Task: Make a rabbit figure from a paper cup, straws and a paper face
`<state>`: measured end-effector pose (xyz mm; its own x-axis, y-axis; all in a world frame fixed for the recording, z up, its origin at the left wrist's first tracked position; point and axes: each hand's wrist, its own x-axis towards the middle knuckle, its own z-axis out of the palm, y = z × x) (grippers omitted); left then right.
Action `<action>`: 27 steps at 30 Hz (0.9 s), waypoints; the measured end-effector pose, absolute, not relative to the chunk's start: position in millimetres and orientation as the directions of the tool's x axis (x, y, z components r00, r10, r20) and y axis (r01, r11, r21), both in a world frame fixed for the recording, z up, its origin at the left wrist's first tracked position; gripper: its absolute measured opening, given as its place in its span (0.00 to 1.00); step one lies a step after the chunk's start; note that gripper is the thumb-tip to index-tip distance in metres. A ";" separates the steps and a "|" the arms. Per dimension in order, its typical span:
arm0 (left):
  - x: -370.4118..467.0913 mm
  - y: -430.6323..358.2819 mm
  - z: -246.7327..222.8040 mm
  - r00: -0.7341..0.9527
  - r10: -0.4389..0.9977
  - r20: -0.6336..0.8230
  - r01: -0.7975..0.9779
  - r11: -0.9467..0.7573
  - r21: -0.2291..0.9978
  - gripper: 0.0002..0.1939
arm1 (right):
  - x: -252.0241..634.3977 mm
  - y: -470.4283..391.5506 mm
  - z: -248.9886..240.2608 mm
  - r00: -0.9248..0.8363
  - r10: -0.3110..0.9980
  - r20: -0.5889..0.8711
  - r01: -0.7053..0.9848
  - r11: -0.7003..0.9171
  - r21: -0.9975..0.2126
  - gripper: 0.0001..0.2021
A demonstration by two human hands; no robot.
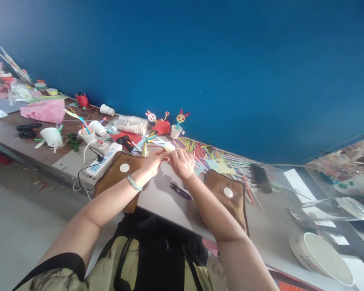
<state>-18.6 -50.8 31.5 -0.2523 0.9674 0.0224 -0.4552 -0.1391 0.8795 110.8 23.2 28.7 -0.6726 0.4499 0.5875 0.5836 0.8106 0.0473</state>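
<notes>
Over the table's middle, my left hand (pixel 156 161) and my right hand (pixel 182 163) meet, fingers bent and pinched together. A small pale-yellow piece (pixel 169 146), perhaps paper, shows at the fingertips; most of it is hidden, and I cannot tell which hand grips it. Just below my hands a dark pen-like tool (pixel 180 190) lies on the table. Behind them spreads a heap of coloured strips and sticks (pixel 197 147). A white cup with a yellow-faced figure (pixel 176 131) stands beyond, beside a red piece with a rabbit-like head (pixel 161 127).
Brown pads (pixel 226 202) lie under my forearms. To the left are a white power strip (pixel 104 161) with cables, a black glue gun (pixel 125 142), stacked paper cups (pixel 132 125) and a pink sheet (pixel 44 111). A white bowl (pixel 321 258) and a glass dish (pixel 330 208) stand right. A blue wall rises behind.
</notes>
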 end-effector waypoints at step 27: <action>-40.3 -22.0 33.6 -0.250 0.962 -0.107 -0.388 0.001 0.922 0.13 | 87.3 41.5 33.8 -0.408 0.913 0.008 -0.078 -0.026 -0.997 0.16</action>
